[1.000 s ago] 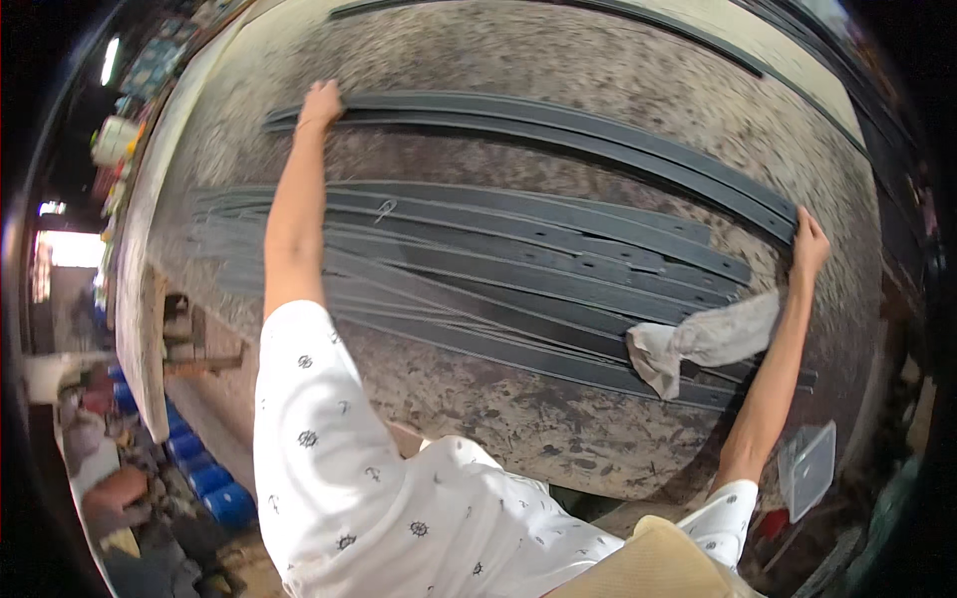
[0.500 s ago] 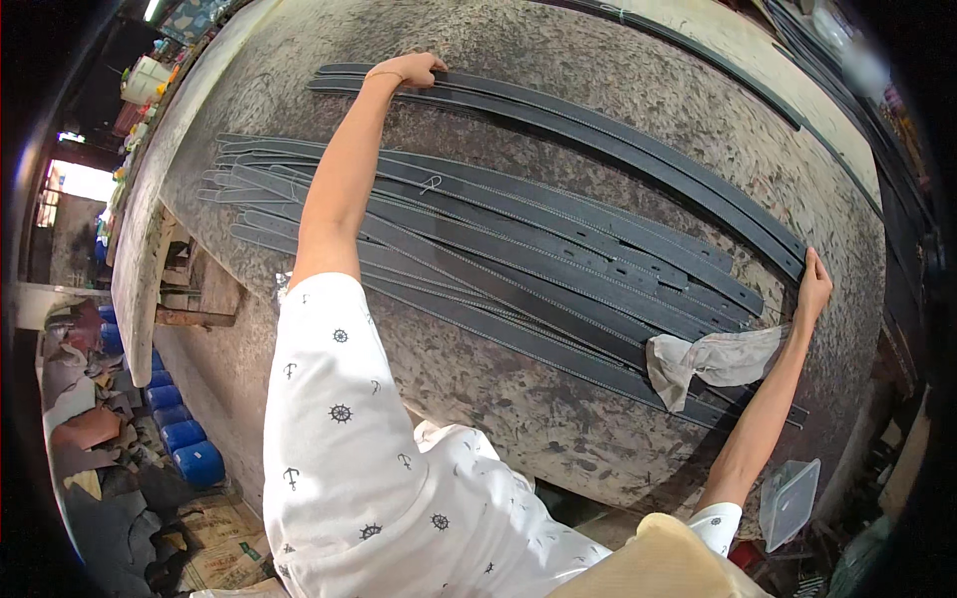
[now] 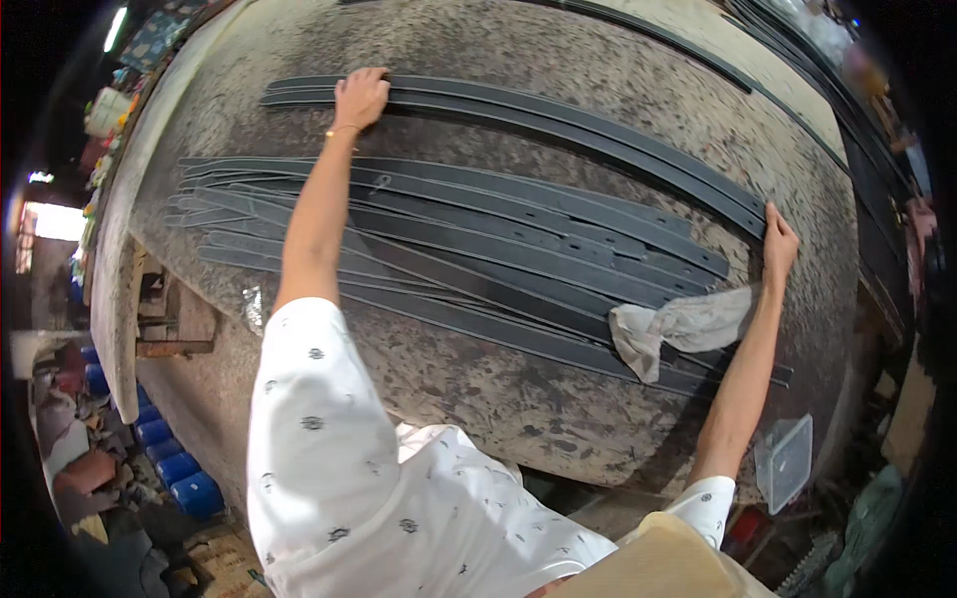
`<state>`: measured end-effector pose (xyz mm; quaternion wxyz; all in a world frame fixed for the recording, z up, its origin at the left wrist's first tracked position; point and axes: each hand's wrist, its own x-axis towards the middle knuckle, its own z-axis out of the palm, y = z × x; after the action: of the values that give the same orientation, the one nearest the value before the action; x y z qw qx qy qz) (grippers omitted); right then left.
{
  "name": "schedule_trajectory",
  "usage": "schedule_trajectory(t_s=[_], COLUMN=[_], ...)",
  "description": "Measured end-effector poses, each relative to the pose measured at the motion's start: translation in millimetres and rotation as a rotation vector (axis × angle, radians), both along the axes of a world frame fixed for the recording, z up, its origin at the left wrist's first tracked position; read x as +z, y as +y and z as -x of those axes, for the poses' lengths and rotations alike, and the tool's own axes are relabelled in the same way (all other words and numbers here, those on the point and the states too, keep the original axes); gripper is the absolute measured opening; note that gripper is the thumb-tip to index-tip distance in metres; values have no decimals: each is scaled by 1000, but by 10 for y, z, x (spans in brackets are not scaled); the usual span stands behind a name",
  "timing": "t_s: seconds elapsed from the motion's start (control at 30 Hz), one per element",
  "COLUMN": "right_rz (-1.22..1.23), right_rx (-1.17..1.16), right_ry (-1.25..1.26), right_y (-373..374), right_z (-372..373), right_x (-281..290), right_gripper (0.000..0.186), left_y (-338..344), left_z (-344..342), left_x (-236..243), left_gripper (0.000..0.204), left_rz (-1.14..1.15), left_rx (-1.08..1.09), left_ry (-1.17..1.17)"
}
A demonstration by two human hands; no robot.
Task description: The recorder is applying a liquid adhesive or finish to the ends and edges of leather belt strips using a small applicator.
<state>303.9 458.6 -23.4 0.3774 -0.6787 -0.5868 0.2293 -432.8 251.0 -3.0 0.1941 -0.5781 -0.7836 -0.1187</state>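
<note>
Two long black belt straps [image 3: 558, 125] with pale stitched edges lie side by side across the far part of the worktable [image 3: 518, 439]. My left hand [image 3: 362, 98] grips them a little in from their left ends, fingers closed over the far edge. At their right ends my right hand [image 3: 781, 242] is closed, fingers pressed against the tips. Nearer me lies a fanned pile of similar belt straps [image 3: 478, 234], some with punched holes toward the right. A crumpled whitish cloth [image 3: 683, 324] rests on the pile's right end, beside my right forearm.
More dark strips [image 3: 668, 40] run along the table's far side. A clear plastic container [image 3: 785, 463] is at the near right edge. Blue drums [image 3: 197, 494] and leather scraps [image 3: 85, 470] are on the floor at left.
My left hand has slid slightly toward me and turned, its fingers now over the straps. The whole view has shifted, so the table sits further left. My right hand stays at the strap ends.
</note>
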Motion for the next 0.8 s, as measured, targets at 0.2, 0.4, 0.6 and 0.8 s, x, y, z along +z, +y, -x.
schedule_trajectory(t_s=[0.2, 0.4, 0.6, 0.8], right_rz=[-79, -50, 37, -5], right_rx=[65, -15, -49, 124], right_ry=[20, 70, -77, 152], right_y=[42, 34, 80, 93], right_z=[-150, -104, -128, -239], right_x=[-19, -17, -20, -85], right_gripper=[48, 45, 45, 36], left_y=[672, 961, 1084, 1215], left_z=[-1040, -2042, -2175, -2813], left_x=[282, 291, 335, 295], left_gripper=[52, 56, 48, 43], left_rz=[374, 353, 519, 377], left_rx=[-294, -543, -488, -780], left_ry=[-315, -421, -485, -455])
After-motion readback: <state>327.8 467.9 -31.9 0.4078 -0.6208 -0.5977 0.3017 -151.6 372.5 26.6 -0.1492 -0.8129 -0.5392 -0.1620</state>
